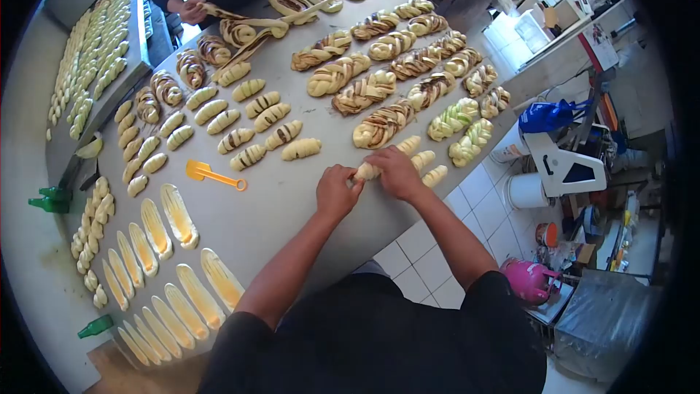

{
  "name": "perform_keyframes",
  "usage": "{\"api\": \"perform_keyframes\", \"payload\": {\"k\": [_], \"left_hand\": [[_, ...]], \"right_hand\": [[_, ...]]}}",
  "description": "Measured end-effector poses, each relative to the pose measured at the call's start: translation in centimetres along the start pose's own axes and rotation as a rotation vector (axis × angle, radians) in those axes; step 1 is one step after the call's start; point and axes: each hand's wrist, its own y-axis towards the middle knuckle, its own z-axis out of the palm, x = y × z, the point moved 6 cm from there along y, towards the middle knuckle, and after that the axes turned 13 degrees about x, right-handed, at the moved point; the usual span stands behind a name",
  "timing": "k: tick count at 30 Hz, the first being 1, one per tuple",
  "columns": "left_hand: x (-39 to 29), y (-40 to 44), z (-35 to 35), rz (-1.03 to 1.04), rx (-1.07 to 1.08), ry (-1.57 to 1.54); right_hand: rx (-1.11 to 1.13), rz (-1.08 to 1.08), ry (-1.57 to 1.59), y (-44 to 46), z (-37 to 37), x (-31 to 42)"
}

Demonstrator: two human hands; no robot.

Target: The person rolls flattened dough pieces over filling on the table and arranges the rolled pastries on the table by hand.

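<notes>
Near the table's front edge, my left hand (338, 191) has its fingers closed at the left end of a small pale dough roll (367, 172). My right hand (398, 175) curls over the other end of the same roll and hides part of it. Just right of my right hand lie several small plain dough rolls (423, 159). Beyond my hands sits a large braided loaf (383, 124) of unbaked dough with dark filling. To the left is a short striped roll (302, 149).
Flat dough ovals with yellow filling (200, 295) cover the near left. An orange plastic scraper (215, 174) lies mid-table. Across the table, a co-worker's hand (192, 10) holds long dough strips (251, 23). Dough pieces fill a tray (138, 18). Two braids have green filling (470, 142).
</notes>
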Motion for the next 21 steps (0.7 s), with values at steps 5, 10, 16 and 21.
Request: {"api": "perform_keyframes", "payload": {"k": [5, 10, 16, 21], "left_hand": [[0.1, -3.8, -4.3, 0.023, -0.138, 0.165], [6.7, -16.4, -14.6, -0.232, -0.298, 0.147], [10.7, -35.8, -20.9, -0.468, -0.448, 0.242], [9.7, -42.5, -17.6, -0.404, -0.353, 0.36]], "right_hand": [[-0.21, 0.12, 0.128, -1.5, 1.0, 1.7], [-0.321, 0.053, -0.074, -1.7, 1.1, 7.3], [0.099, -0.339, 0.383, -0.6, 10.9, 22.1], [0.449, -0.535, 0.297, -2.9, 21.4, 31.0]]}}
